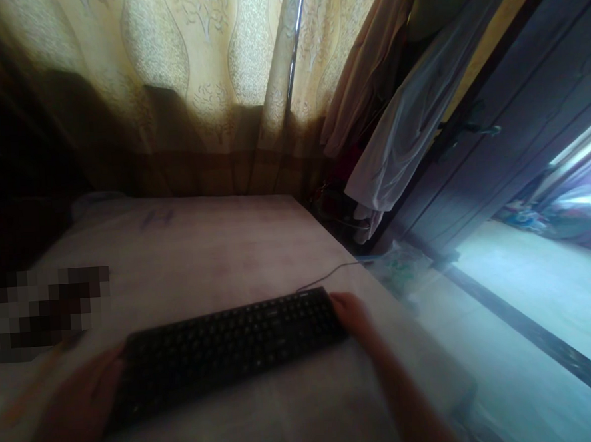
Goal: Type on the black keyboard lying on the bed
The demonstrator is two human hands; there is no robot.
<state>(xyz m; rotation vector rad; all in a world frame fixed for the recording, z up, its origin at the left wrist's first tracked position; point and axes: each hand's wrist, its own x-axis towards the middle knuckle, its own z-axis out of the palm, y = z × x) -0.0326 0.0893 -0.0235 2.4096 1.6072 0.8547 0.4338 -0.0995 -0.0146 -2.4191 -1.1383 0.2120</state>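
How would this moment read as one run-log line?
black rectangular corded keyboard: held, tilted in view | left hand: left end | right hand: right end | pale flat surface: beneath

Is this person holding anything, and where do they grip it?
Yes, a black computer keyboard: the left hand grips its left end, the right hand its right end.

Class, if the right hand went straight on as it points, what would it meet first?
The black keyboard, whose end the right hand holds; past its corner, perhaps the thin cable, though depth is unclear.
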